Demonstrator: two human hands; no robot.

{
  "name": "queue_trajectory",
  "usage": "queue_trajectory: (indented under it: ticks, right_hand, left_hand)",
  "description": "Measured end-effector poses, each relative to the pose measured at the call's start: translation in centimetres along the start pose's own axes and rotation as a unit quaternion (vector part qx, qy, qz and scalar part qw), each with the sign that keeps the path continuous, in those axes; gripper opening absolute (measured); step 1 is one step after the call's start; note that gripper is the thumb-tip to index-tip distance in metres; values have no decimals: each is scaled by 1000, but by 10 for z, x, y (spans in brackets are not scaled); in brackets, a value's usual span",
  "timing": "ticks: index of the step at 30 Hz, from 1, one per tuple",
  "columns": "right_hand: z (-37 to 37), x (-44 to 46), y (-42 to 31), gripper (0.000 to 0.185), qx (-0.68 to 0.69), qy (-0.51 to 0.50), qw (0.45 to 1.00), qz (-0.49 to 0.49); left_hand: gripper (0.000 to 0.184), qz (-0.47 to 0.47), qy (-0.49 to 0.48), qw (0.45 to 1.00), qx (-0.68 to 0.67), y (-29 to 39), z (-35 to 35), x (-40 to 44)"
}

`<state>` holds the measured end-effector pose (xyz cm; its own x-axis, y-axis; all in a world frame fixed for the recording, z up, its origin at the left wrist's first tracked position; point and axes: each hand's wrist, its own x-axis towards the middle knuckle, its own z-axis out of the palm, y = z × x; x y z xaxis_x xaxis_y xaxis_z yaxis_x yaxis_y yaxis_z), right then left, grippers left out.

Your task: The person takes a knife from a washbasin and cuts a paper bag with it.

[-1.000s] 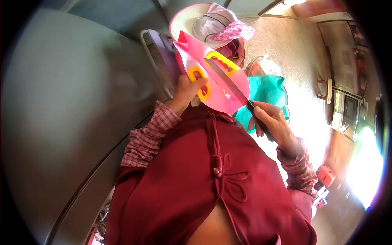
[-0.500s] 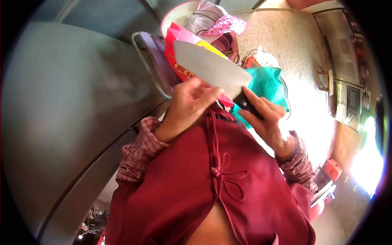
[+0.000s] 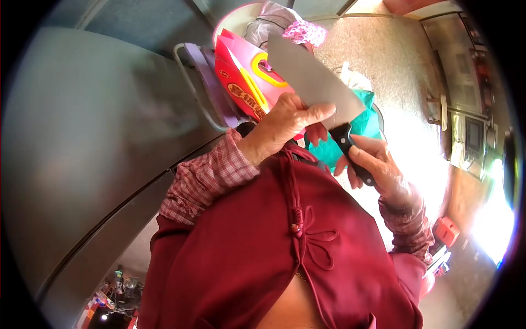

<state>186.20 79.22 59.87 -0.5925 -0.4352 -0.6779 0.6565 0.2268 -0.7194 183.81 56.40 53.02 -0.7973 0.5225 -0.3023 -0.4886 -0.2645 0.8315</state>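
Note:
A cleaver (image 3: 315, 79) with a broad grey blade and a black riveted handle is held up in front of my body, tilted, its blade pointing to the upper left. My left hand (image 3: 287, 120) grips the lower part of the blade near the handle, thumb on the near face and fingers behind it. My right hand (image 3: 381, 164) holds the handle between thumb and fingers, partly loose around its end. Below both hands hangs a dark red apron (image 3: 246, 236) with a knotted cord.
Beyond the blade stand a red and pink bag (image 3: 238, 82) with yellow handles, a purple folding stool (image 3: 205, 82) and a teal bag (image 3: 367, 123). A large grey panel (image 3: 82, 137) fills the left side. An orange-red container (image 3: 446, 231) lies at the lower right.
The cleaver has shifted to the right and its blade has tilted more steeply. My left hand has moved right and now clasps the blade; my right hand has moved down and right along the handle.

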Motion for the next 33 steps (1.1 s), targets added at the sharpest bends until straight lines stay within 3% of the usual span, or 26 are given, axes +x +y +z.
queue_trajectory:
  ticks: [2, 3, 6, 7, 9, 13, 16, 18, 22, 27, 30, 33]
  right_hand:
    - [0, -2, 3, 35, -56, 22, 998, -1]
    - [-1, -4, 3, 37, -94, 35, 995, -16]
    - [-11, -6, 11, 45, -163, 50, 985, -36]
    - [-12, -6, 10, 44, -177, 49, 983, -21]
    - [-11, -5, 5, 41, -204, 50, 978, 6]
    - [-15, 2, -6, 36, -281, -2, 959, 26]
    - [-21, 11, -7, 34, -323, -31, 944, 60]
    - [-25, 17, -10, 31, -343, -42, 935, 81]
    - [-19, 25, -21, 27, -378, -45, 922, 78]
    - [-17, 35, -31, 23, -430, -44, 899, 74]
    - [-9, 38, -28, 22, -461, -28, 886, 22]
    - [-5, 44, -22, 32, -518, -35, 853, -49]
  left_hand:
    - [36, -50, -2, 994, 93, -7, -15, -11]
    - [38, -20, 12, 996, 83, -4, -25, -26]
    - [37, 44, 280, 950, 132, -8, -61, -53]
    - [34, 67, 329, 940, 61, -16, -71, -51]
    - [35, 31, 347, 927, 139, -30, -78, -42]
    - [36, 21, 309, 927, 209, -70, -80, -11]
    - [28, -53, 249, 963, 84, -63, -77, -12]
    - [22, -65, 244, 963, 92, -68, -82, -14]
    - [15, -55, 240, 969, 30, -76, -80, -15]
    - [18, -57, 248, 967, -12, -84, -71, -18]
    - [22, -51, 234, 971, 4, -77, -72, -27]
    - [26, -48, 220, 974, 8, -78, -74, -31]
